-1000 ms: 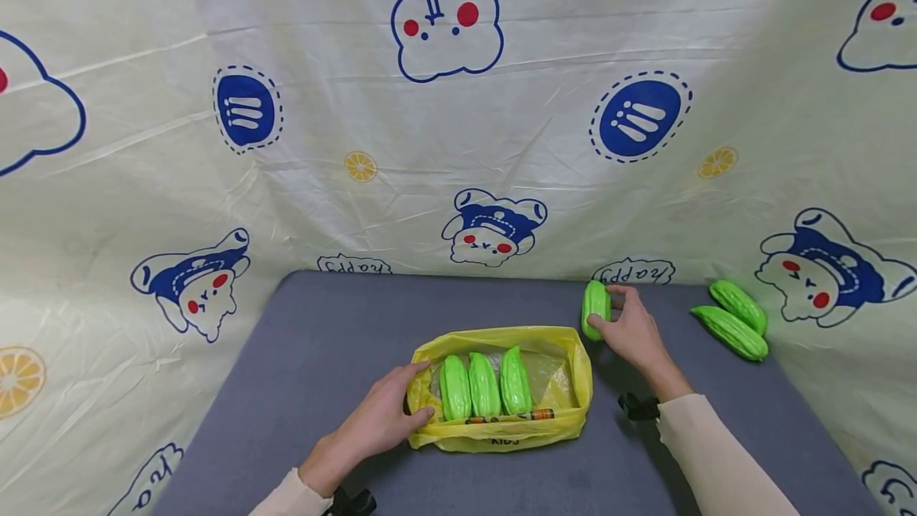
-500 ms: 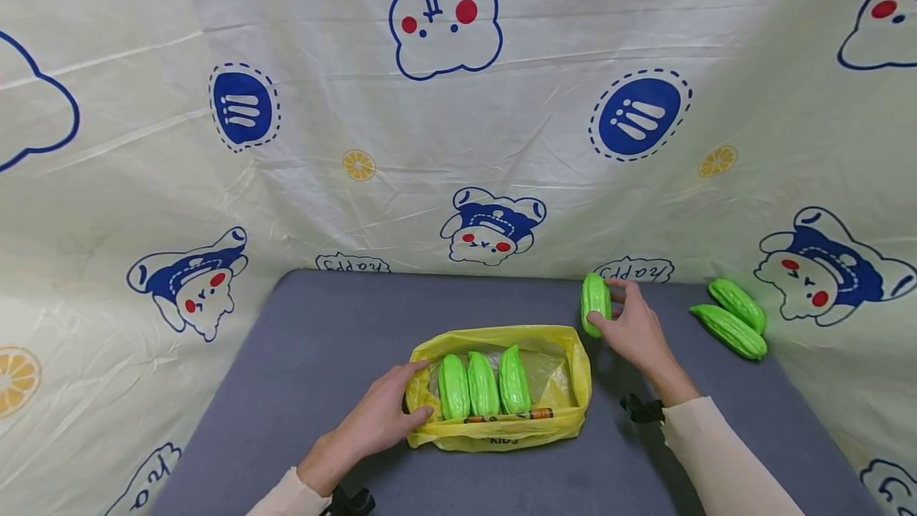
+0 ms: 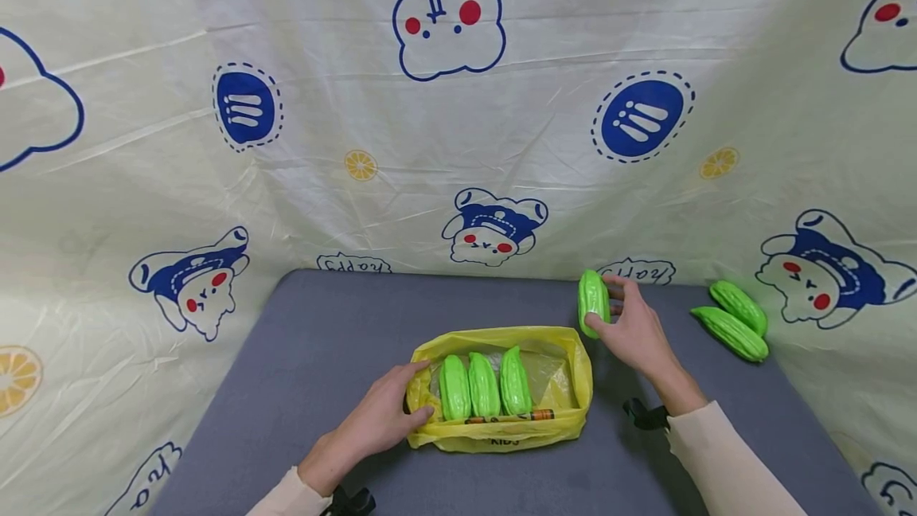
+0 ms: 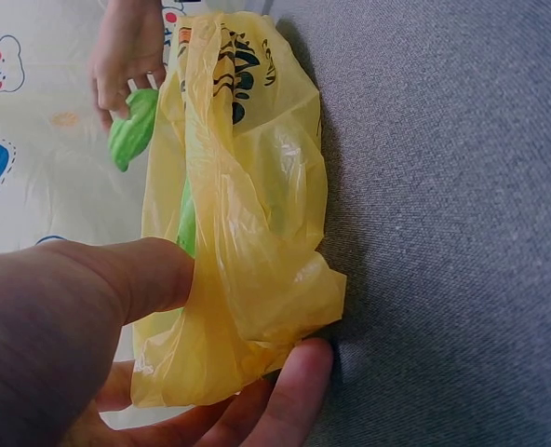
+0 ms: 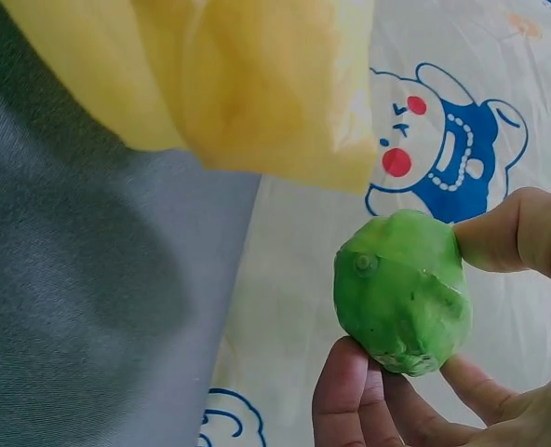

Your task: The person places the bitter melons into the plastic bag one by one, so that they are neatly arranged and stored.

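Observation:
My right hand (image 3: 634, 333) grips a green ribbed bitter melon (image 3: 592, 305) above the table, up and right of the yellow plastic bag (image 3: 516, 440). From the right wrist view, thumb and fingers clasp the bitter melon (image 5: 401, 289) around its sides, one end facing the camera. My left hand (image 3: 387, 408) holds the bag's left end; the left wrist view has the thumb (image 4: 150, 279) on one side of the plastic (image 4: 257, 242) and the other fingers beneath. Inside the wide-mouthed bag, three bitter melons (image 3: 484, 385) lie side by side, toward its left.
Two more bitter melons (image 3: 731, 333) lie together at the table's far right edge. The grey table (image 3: 344, 317) meets a hanging white sheet (image 3: 322, 102) printed with cartoons behind it.
The held bitter melon has risen slightly and shifted a touch left with my right hand. My left hand and the bag have stayed in place.

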Tool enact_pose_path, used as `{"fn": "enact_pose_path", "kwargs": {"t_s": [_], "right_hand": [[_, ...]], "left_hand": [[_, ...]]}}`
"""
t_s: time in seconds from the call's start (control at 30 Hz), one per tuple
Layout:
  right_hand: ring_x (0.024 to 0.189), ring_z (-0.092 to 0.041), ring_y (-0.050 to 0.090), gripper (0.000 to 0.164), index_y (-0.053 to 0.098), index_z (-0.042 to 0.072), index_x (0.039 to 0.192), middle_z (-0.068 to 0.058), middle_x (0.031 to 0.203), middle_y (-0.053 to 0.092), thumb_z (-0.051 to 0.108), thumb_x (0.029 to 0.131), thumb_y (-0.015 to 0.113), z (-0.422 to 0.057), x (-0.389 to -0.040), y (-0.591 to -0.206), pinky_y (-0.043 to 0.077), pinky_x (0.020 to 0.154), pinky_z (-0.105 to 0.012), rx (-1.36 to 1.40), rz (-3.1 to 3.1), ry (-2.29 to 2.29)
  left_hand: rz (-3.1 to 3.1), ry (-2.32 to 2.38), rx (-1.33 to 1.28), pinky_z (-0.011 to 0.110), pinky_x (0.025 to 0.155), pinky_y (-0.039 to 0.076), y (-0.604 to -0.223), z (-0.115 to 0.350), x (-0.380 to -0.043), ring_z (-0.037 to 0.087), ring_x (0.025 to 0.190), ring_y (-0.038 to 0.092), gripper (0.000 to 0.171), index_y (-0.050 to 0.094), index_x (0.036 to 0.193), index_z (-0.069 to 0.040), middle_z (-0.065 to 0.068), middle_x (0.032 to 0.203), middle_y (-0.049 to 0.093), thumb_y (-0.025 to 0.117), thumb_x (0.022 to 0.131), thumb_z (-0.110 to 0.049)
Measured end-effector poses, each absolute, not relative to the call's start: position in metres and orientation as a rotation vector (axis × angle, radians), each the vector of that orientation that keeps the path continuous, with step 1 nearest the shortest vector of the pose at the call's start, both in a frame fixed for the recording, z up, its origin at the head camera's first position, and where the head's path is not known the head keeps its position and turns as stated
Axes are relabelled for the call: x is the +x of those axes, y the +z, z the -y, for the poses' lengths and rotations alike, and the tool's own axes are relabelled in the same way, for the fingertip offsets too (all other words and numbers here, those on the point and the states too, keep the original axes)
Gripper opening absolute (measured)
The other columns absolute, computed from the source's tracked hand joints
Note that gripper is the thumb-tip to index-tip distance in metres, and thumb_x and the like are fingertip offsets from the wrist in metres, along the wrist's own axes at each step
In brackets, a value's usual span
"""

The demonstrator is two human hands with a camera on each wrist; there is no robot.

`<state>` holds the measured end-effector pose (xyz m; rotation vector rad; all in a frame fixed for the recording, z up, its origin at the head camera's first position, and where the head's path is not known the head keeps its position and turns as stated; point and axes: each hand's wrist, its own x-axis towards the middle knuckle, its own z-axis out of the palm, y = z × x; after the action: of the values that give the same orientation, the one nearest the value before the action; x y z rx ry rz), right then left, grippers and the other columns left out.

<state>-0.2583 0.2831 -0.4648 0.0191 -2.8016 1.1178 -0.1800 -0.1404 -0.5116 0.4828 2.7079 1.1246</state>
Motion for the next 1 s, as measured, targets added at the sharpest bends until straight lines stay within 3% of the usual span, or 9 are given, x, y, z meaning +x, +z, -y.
{"fn": "enact_pose_path", "kwargs": {"t_s": [0.73,1.0], "right_hand": [[0.136,-0.056,0.07,0.085,0.032,0.001,0.177,-0.036,0.166,0.055,0.021,0.109,0.078,-0.266,-0.231,-0.45,0.07,0.087,-0.054,0.181,2.807,1.116],[0.132,-0.054,0.073,0.084,0.033,0.0,0.176,-0.036,0.164,0.057,0.021,0.109,0.079,-0.261,-0.223,-0.447,0.07,0.089,-0.056,0.24,2.828,1.107]], "left_hand": [[-2.728,1.137,0.478,0.069,0.12,0.055,-0.513,0.14,-0.179,0.048,0.147,0.066,0.074,0.059,0.167,-0.003,0.025,0.155,0.069,0.09,0.101,-0.019],[-2.724,1.155,0.478,0.069,0.12,0.054,-0.512,0.14,-0.179,0.048,0.148,0.066,0.074,0.059,0.167,-0.002,0.026,0.156,0.069,0.09,0.102,-0.017]]}}
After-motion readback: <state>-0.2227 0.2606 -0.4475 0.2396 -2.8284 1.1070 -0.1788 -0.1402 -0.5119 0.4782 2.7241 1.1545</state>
